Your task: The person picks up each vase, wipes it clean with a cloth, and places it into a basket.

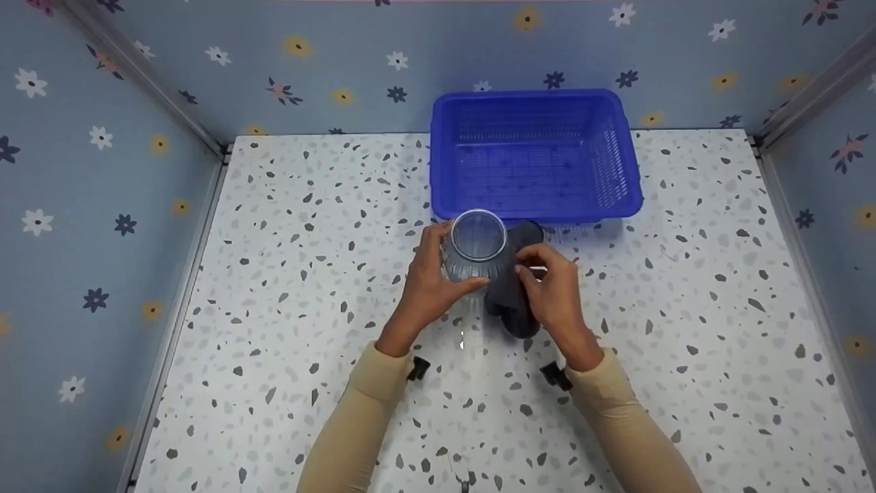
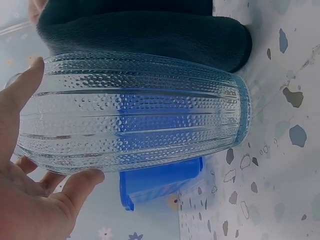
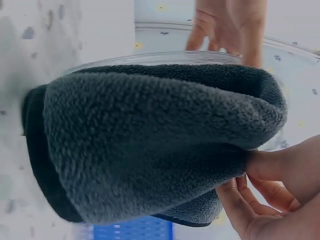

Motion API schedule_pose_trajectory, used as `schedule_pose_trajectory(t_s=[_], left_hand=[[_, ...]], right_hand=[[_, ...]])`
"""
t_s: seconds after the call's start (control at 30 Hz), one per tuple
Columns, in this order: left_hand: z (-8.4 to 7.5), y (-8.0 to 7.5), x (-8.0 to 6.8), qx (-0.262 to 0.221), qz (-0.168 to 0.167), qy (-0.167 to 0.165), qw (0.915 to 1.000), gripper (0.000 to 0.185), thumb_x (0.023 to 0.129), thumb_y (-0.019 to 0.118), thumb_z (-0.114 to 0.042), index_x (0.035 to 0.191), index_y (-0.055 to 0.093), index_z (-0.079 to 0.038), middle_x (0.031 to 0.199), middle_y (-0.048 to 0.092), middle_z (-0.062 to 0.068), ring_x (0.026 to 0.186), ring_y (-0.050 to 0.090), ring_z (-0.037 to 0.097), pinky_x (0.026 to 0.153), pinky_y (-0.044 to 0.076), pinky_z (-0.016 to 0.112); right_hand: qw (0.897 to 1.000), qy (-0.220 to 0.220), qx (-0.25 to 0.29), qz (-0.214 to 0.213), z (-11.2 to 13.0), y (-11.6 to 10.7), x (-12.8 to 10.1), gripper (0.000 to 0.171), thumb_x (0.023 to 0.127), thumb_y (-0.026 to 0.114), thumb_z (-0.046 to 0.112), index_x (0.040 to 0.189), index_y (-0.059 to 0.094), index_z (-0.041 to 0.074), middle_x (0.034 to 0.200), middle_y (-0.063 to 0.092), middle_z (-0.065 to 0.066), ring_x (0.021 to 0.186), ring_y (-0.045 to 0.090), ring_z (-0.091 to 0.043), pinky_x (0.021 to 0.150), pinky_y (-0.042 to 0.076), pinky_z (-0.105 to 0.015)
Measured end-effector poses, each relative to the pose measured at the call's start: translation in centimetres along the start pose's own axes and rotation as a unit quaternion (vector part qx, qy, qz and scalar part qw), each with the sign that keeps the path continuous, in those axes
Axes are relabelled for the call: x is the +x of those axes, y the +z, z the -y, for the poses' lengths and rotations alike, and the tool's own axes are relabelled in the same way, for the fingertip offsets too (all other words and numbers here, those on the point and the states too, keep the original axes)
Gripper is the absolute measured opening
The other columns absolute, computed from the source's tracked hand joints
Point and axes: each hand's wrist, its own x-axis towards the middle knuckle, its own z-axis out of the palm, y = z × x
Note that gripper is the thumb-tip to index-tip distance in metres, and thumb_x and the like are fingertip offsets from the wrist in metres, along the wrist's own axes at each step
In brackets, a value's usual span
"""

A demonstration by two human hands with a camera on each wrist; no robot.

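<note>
Vase (image 2: pixel 135 115) upright, 7 o'clock of basket (image 1: pixel 540 207), left hand (image 1: pixel 430 282) gripping near its top, right hand (image 1: pixel 557 291) pinching cloth (image 3: pixel 150 145) at vase's 3 o'clock; looks like wiping, next move probably wants cloth pressed round, vase held steady.

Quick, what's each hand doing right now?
Left hand: holding the ribbed glass vessel.
Right hand: pinching the dark gray cloth.

Vase (image 2: pixel 150 112): no readable text, brand or number;
Cloth (image 3: pixel 145 140), right: no readable label or sign;
Basket (image 1: pixel 520 174), far: no legible brand or number;
Walls (image 1: pixel 328 68), left, far, right: no legible sign;
Table (image 1: pixel 287 287): no legible text.
</note>
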Motion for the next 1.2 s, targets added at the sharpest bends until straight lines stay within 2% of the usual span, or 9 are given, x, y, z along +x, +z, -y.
schedule_pose_trajectory(t_s=[0.17, 0.27, 0.37, 0.57, 0.7, 0.83, 1.07, 1.2], left_hand=[[0.0, -0.1, 0.0, 0.002, -0.001, -0.005, 1.0, 0.091, 0.075, 0.099, -0.029, 0.146, 0.044, -0.008, 0.157, 0.046, 0.013, 0.141, 0.05, 0.031, 0.111, 0.047, 0.05], [-0.1, -0.2, 0.0, 0.001, 0.0, -0.011, 0.9999, 0.091, 0.076, 0.098, -0.029, 0.146, 0.044, -0.009, 0.157, 0.046, 0.013, 0.142, 0.05, 0.031, 0.111, 0.047, 0.05], [-0.1, -0.2, -0.1, 0.0, 0.0, -0.013, 0.9999, 0.09, 0.077, 0.098, -0.03, 0.146, 0.044, -0.008, 0.157, 0.046, 0.012, 0.142, 0.049, 0.031, 0.111, 0.046, 0.051], [0.1, -0.1, -0.2, 0.005, 0.0, -0.014, 0.9999, 0.089, 0.078, 0.097, -0.031, 0.146, 0.044, -0.007, 0.157, 0.045, 0.01, 0.142, 0.048, 0.031, 0.11, 0.046, 0.054], [0.1, 0.0, -0.2, 0.005, -0.002, -0.013, 0.9999, 0.09, 0.076, 0.098, -0.03, 0.144, 0.044, -0.007, 0.156, 0.047, 0.012, 0.14, 0.049, 0.032, 0.109, 0.047, 0.053], [0.0, 0.0, -0.2, 0.004, -0.003, -0.01, 0.9999, 0.092, 0.075, 0.099, -0.029, 0.144, 0.044, -0.005, 0.155, 0.048, 0.012, 0.14, 0.05, 0.032, 0.11, 0.047, 0.052], [-0.1, -0.1, -0.1, 0.006, -0.003, -0.009, 0.9999, 0.093, 0.075, 0.099, -0.027, 0.146, 0.044, -0.007, 0.156, 0.047, 0.012, 0.142, 0.049, 0.031, 0.112, 0.045, 0.05], [-0.1, 0.0, 0.0, 0.011, -0.003, -0.002, 0.9999, 0.09, 0.076, 0.098, -0.023, 0.145, 0.044, -0.007, 0.154, 0.047, 0.013, 0.141, 0.05, 0.032, 0.113, 0.045, 0.049]], right_hand=[[1.0, 0.012, -0.017, 0.014, -1.8, 1.0, -0.2, 0.013, 0.091, 0.071, -0.016, 0.099, 0.071, -0.006, 0.096, 0.074, -0.021, 0.094, 0.073, -0.036, 0.08, 0.06, -0.048], [0.999, 0.02, -0.041, 0.028, -3.1, 1.6, -0.3, 0.013, 0.091, 0.071, -0.015, 0.098, 0.071, -0.005, 0.094, 0.074, -0.021, 0.087, 0.072, -0.033, 0.075, 0.057, -0.039], [0.997, 0.03, -0.054, 0.042, -4.2, 2.3, -0.3, 0.012, 0.09, 0.072, -0.015, 0.097, 0.071, -0.005, 0.092, 0.074, -0.021, 0.083, 0.071, -0.032, 0.073, 0.053, -0.036], [0.996, 0.048, -0.051, 0.052, -4.7, 2.5, -0.4, 0.012, 0.09, 0.071, -0.015, 0.096, 0.072, -0.005, 0.092, 0.074, -0.021, 0.083, 0.071, -0.033, 0.073, 0.055, -0.038], [0.997, 0.057, -0.042, 0.043, -3.9, 1.9, -0.4, 0.012, 0.09, 0.072, -0.015, 0.096, 0.073, -0.004, 0.094, 0.075, -0.021, 0.086, 0.072, -0.032, 0.075, 0.056, -0.037], [0.999, 0.043, -0.009, 0.023, -2.2, 0.8, -0.2, 0.011, 0.091, 0.073, -0.014, 0.097, 0.073, -0.005, 0.097, 0.074, -0.02, 0.094, 0.073, -0.034, 0.082, 0.06, -0.042], [0.999, 0.0, 0.024, -0.023, 1.4, -0.3, 0.4, 0.01, 0.091, 0.074, -0.013, 0.098, 0.075, -0.006, 0.096, 0.076, -0.019, 0.094, 0.074, -0.032, 0.081, 0.06, -0.031], [0.999, -0.028, 0.018, -0.03, 2.8, -0.6, 1.0, 0.008, 0.092, 0.076, -0.008, 0.099, 0.075, -0.005, 0.096, 0.076, -0.019, 0.091, 0.075, -0.032, 0.081, 0.061, -0.033]])
